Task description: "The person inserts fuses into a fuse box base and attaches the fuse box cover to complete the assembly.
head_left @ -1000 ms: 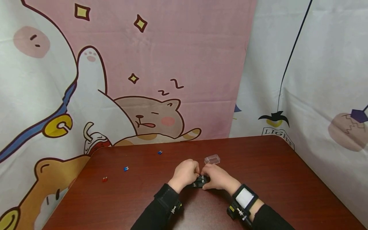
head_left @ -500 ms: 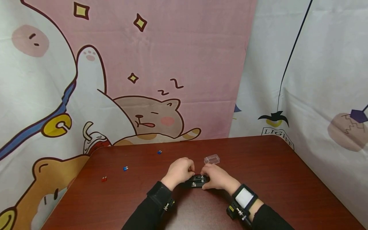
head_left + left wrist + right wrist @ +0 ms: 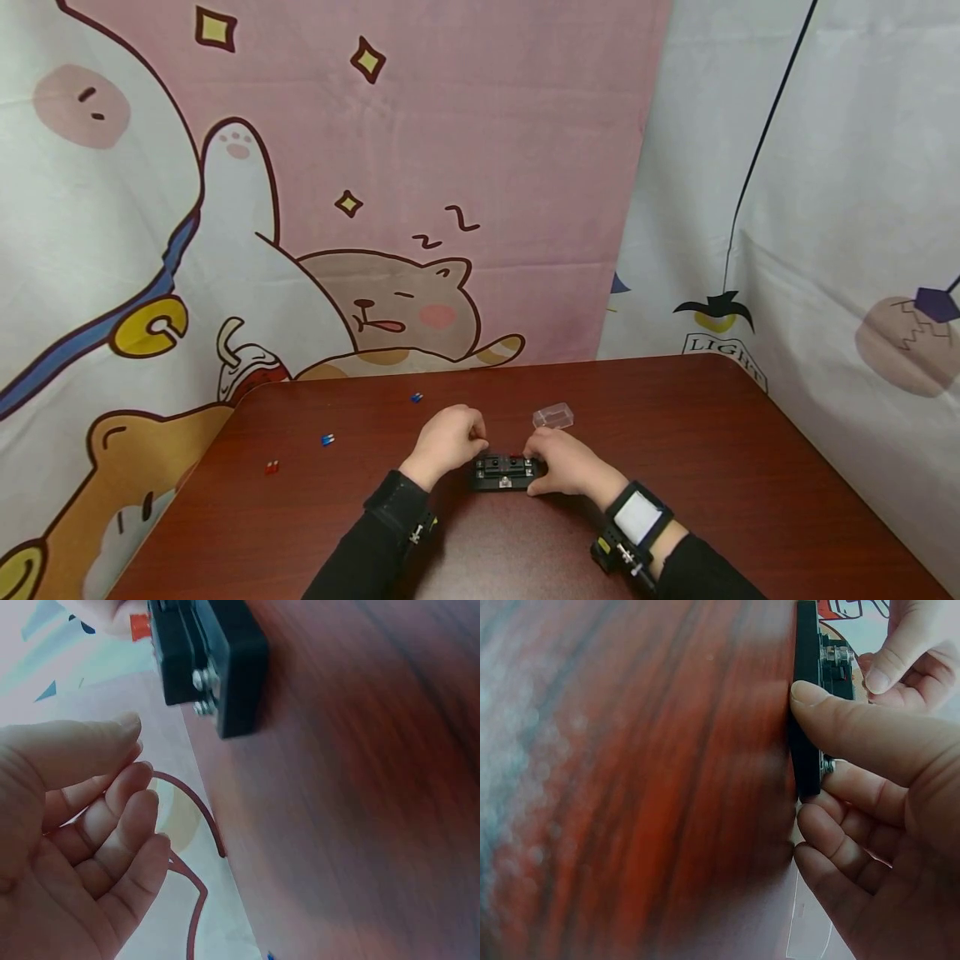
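Note:
A black fuse block (image 3: pixel 504 482) with metal screw terminals sits on the table in front of me. My right hand (image 3: pixel 567 464) grips its right end, thumb on the near side and fingers behind, as the right wrist view shows along the block's black base (image 3: pixel 806 645). A red fuse (image 3: pixel 140 627) shows at the block in the left wrist view, close to the right hand's fingers. My left hand (image 3: pixel 448 440) is just off the block's left end, fingers loosely curled and thumb near the index finger, with nothing between them.
Behind the right hand lies a clear plastic cover (image 3: pixel 553 415). Small fuses are spread over the left of the table: a red one (image 3: pixel 272 467), a blue one (image 3: pixel 327 439) and another blue one (image 3: pixel 416 397) near the back edge. A printed cloth (image 3: pixel 525 167) hangs behind.
My left hand has drawn away from the block to the left, uncovering its left end and top. The right hand has kept its grip in the same place.

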Action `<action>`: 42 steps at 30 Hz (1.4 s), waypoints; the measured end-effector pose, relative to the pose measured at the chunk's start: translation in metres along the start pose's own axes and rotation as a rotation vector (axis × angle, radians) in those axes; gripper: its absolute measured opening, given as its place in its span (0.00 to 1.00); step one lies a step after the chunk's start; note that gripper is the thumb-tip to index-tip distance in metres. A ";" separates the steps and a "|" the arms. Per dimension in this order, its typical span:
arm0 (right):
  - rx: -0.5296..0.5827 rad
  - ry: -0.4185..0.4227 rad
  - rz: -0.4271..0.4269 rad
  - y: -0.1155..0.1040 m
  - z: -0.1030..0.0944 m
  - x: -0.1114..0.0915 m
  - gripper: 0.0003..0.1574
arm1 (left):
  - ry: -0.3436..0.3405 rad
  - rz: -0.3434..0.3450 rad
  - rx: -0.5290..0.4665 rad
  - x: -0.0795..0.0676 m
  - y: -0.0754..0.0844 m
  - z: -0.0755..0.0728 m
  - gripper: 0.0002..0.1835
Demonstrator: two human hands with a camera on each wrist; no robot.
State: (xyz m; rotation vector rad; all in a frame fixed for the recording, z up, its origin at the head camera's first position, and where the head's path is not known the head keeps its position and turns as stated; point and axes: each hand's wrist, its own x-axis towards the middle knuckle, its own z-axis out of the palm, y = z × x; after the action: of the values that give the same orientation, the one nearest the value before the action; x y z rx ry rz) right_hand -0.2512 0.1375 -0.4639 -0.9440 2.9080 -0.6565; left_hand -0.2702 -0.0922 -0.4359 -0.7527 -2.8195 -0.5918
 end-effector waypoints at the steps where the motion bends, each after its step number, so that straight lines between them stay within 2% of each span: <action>1: 0.002 0.000 0.003 0.000 0.000 0.000 0.24 | 0.004 -0.002 0.007 -0.001 -0.002 0.000 0.09; 5: 0.006 0.000 0.010 0.000 0.000 -0.001 0.24 | 0.023 -0.017 0.013 -0.004 -0.010 -0.002 0.09; 15: 0.001 -0.004 0.014 0.000 0.000 -0.001 0.25 | 0.059 -0.114 0.023 -0.004 -0.029 -0.007 0.07; 23: -0.001 -0.004 0.019 0.000 0.001 -0.002 0.25 | 0.107 -0.155 0.080 -0.001 -0.043 -0.008 0.06; 34: 0.011 -0.007 0.014 -0.002 -0.002 -0.001 0.24 | 0.211 -0.169 0.177 0.007 -0.066 -0.012 0.05; 42: 0.011 -0.005 0.018 -0.002 -0.001 -0.001 0.24 | 0.221 -0.148 0.264 0.015 -0.076 -0.015 0.04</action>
State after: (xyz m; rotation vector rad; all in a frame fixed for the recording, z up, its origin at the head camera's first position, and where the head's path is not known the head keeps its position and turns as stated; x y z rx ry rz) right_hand -0.2496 0.1372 -0.4622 -0.9155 2.9026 -0.6671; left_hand -0.3205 -0.1520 -0.4438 -0.4061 -2.6878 -0.2923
